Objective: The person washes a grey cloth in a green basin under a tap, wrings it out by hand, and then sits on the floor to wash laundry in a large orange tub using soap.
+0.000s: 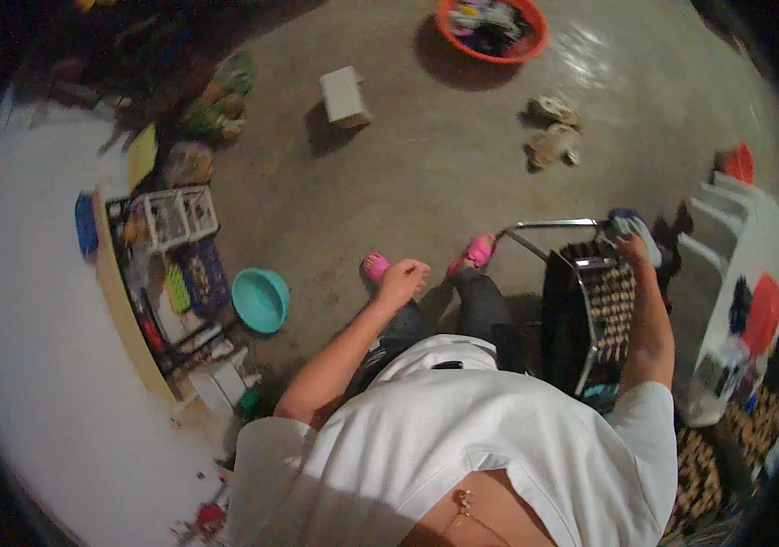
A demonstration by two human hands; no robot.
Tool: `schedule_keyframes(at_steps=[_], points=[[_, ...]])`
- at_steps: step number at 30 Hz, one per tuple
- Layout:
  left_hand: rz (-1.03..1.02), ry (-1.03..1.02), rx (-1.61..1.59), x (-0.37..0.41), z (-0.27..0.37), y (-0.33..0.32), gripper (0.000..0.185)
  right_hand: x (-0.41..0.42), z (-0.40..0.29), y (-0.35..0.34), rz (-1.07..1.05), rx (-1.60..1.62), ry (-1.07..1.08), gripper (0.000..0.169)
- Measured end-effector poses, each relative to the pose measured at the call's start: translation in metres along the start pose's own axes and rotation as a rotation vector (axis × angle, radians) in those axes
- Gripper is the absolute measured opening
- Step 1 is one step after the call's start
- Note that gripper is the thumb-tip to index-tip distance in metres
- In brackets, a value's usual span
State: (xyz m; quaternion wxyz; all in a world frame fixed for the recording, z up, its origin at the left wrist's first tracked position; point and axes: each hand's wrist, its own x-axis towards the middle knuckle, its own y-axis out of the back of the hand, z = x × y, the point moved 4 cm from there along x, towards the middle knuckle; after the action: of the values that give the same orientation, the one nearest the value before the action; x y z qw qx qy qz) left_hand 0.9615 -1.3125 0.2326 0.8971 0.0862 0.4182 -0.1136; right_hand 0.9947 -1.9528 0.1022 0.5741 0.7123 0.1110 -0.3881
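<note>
My left hand (404, 279) hangs in front of my body, above a foot in a pink slipper (375, 267). Its fingers are loosely curled and nothing shows in them. My right hand (630, 247) reaches out to the right and grips a bunched, dark and pale cloth (641, 236) at the corner of a metal-framed chair (557, 223). The fingers are partly hidden and blurred. A patterned, woven-looking surface (611, 301) lies within the chair's frame, under my right forearm. The other pink slipper (479, 251) is beside the chair's metal tube.
A teal basin (261, 299) stands at left beside shelving with baskets (181, 217). Ahead on the concrete floor are a white box (345, 96), a pair of shoes (553, 133) and a red basin of clothes (543, 37). An overturned-looking white plastic stool or chair (738, 253) is at right.
</note>
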Motion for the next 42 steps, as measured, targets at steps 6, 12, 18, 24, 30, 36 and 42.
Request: schedule_keyframes(at_steps=[6, 12, 18, 24, 30, 36, 42], points=[[0.089, -0.308, 0.071, -0.019, -0.088, 0.061, 0.02, 0.022, -0.103, 0.042, 0.07, -0.077, 0.289, 0.034], [0.341, -0.426, 0.194, -0.093, -0.163, 0.176, 0.016, -0.071, -0.336, -0.036, -0.337, 0.723, 0.173, 0.028], [0.677, 0.063, -0.013, -0.186, -0.339, 0.295, 0.018, -0.233, -0.559, -0.166, -0.482, 0.001, 0.697, 0.028], [0.835, 0.253, 0.282, -0.267, -0.457, 0.265, 0.02, -0.266, -0.665, -0.286, -0.774, 0.094, 0.679, 0.026], [0.715, 0.274, 0.404, -0.277, -0.503, 0.213, 0.027, -0.244, -0.743, -0.352, -0.227, -0.332, 1.154, 0.024], [0.659, 0.324, -0.2, -0.266, -0.513, 0.298, 0.049, -0.308, -0.822, -0.376, -0.685, -0.028, 0.628, 0.022], [0.595, 0.275, 0.227, -0.234, -0.566, 0.373, 0.071, -0.329, -0.89, -0.446, -0.585, -0.175, 0.679, 0.027]])
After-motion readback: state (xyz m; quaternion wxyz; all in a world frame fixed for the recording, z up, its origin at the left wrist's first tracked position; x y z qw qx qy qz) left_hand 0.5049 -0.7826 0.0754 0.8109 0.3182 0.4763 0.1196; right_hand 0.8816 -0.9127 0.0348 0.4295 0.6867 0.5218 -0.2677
